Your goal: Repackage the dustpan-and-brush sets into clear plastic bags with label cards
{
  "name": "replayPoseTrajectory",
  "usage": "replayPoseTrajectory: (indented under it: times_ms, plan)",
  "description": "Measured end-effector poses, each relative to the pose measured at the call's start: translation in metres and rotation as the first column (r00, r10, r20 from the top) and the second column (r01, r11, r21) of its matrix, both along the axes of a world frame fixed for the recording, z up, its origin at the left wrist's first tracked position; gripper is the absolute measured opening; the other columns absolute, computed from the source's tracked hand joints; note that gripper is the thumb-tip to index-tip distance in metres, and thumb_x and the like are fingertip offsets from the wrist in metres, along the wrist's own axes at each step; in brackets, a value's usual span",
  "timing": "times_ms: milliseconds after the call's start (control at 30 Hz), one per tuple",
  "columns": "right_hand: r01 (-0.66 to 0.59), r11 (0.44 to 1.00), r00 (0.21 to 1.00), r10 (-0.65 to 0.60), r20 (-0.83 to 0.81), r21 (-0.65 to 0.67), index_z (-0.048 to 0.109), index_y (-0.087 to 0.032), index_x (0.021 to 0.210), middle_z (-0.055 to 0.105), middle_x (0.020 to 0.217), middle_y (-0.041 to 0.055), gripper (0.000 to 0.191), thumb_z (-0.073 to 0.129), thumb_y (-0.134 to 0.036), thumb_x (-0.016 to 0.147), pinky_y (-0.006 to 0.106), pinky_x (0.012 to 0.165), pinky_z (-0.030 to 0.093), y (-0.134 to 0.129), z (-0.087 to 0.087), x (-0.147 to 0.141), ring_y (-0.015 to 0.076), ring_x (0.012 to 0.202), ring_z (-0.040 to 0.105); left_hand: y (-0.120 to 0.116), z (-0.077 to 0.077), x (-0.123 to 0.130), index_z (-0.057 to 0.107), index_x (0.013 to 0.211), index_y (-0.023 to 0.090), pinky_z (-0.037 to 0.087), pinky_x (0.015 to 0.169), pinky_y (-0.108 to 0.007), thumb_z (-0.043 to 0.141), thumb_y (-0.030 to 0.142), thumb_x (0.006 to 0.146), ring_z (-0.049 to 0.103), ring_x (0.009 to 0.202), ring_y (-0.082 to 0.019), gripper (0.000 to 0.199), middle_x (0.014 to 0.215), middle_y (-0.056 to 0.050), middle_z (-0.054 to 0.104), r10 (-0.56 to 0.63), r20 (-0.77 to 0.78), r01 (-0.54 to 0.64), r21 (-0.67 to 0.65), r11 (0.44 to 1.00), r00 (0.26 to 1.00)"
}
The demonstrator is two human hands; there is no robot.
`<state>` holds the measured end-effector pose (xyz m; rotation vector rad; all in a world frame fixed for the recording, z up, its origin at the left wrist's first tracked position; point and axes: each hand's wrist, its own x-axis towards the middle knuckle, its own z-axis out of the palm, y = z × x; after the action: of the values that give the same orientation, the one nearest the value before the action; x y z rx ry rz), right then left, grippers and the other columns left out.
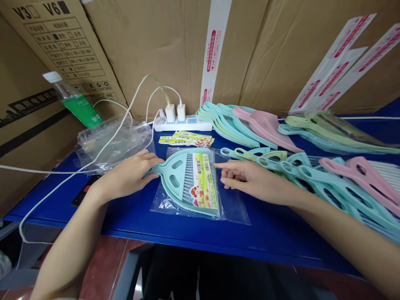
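On the blue table lies a mint-green dustpan (171, 181) with a small brush (189, 177) nested in it, partly inside a clear plastic bag (233, 206). A printed card (204, 181) with a cartoon picture rests over the bristles. My left hand (133, 173) closes its fingers and thumb round the dustpan's handle. From the right, my right hand (245, 177) reaches over the bag with its index finger stretched towards the card's edge. The other fingers are curled, the thumb is apart, and nothing shows in them.
Stacked dustpans (262, 121) and a pile of brushes (331, 179) occupy the right. Behind the bag lie more printed cards (187, 139) and a power strip (184, 123) with cables. Plastic bags (115, 139), a bottle (78, 106) and a dark phone-like object (84, 191) are left. Cardboard boxes (175, 46) stand behind.
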<state>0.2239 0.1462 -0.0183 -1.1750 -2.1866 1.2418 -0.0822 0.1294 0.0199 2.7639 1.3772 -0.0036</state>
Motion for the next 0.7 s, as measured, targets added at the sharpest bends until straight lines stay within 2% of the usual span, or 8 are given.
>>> replayPoseTrajectory:
  times_ms: [233, 500, 700]
  plan:
    - [0.003, 1.000, 0.998, -0.006, 0.067, 0.031, 0.064, -0.011, 0.129, 0.065, 0.075, 0.0050, 0.052, 0.051, -0.032, 0.083, 0.030, 0.059, 0.049, -0.0004, 0.0036, -0.0011, 0.0145, 0.061, 0.056, -0.0033, 0.0018, 0.0040, 0.062, 0.115, 0.018, 0.053, 0.091, -0.047, 0.042, 0.033, 0.093, 0.061, 0.107, -0.030, 0.034, 0.115, -0.012, 0.066, 0.117, -0.118, -0.116, 0.011, 0.993, 0.986]
    - [-0.023, 0.998, 0.997, 0.020, 0.072, 0.051, 0.062, -0.014, 0.132, 0.069, 0.078, 0.0059, 0.051, 0.050, -0.032, 0.085, 0.030, 0.062, 0.050, -0.0007, 0.0048, 0.0001, 0.0157, 0.064, 0.060, -0.0038, 0.0015, 0.0048, 0.064, 0.113, 0.018, 0.054, 0.088, -0.048, 0.042, 0.032, 0.091, 0.062, 0.107, -0.031, 0.034, 0.115, -0.013, 0.066, 0.110, -0.121, -0.108, 0.022, 0.994, 0.987]
    - [-0.052, 0.998, 0.998, 0.053, 0.033, -0.025, 0.055, -0.013, 0.139, 0.070, 0.085, 0.0072, 0.056, 0.050, -0.034, 0.087, 0.033, 0.068, 0.053, -0.0002, 0.0036, 0.0037, 0.0167, 0.070, 0.065, -0.0030, 0.0016, 0.0061, 0.064, 0.114, 0.019, 0.055, 0.085, -0.044, 0.041, 0.030, 0.091, 0.063, 0.104, -0.029, 0.034, 0.116, -0.011, 0.067, 0.109, -0.099, -0.108, 0.018, 0.994, 0.989]
